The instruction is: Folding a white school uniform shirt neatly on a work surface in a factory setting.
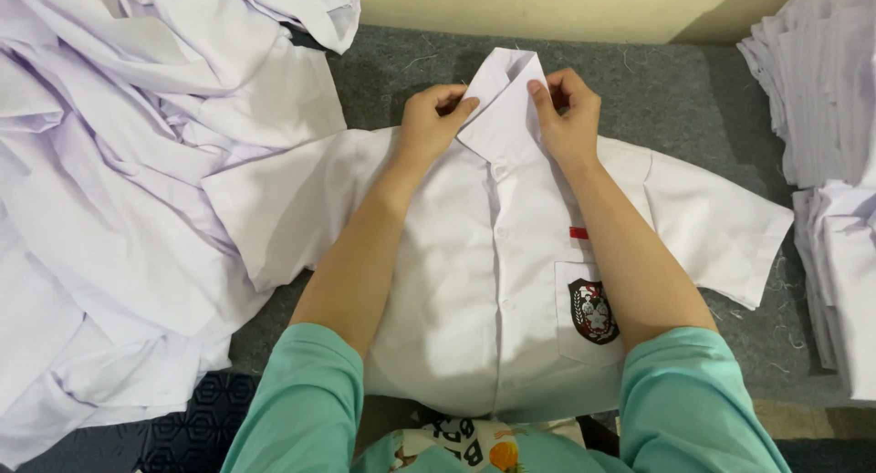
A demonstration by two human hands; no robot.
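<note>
My left hand is curling closed on the left edge of the collar, thumb lying on top of the fabric and the other fingers tucked behind it. My right hand is doing the same on the opposite edge, thumb pressing the cloth and fingers bent in beside it. Between the two hands the collar is standing up and pointing away from me.

The collar belongs to a white short-sleeved shirt that is lying face up on the grey felt-covered desk, its hem toward me and its sleeves spreading out to both sides. The front placket is running straight down the middle with the buttons looking closed, though I cannot be sure of each one from here. A chest pocket with a dark shield-shaped badge is sitting just beside my right forearm, and a small red tag is showing above the pocket, partly covered by that arm.

A loose heap of white shirts is lying to my left, touching the spread sleeve. A stack of folded white shirts is sitting at the right edge of the desk, a little apart from the other sleeve. My teal sleeves are filling the lower part of the view.
</note>
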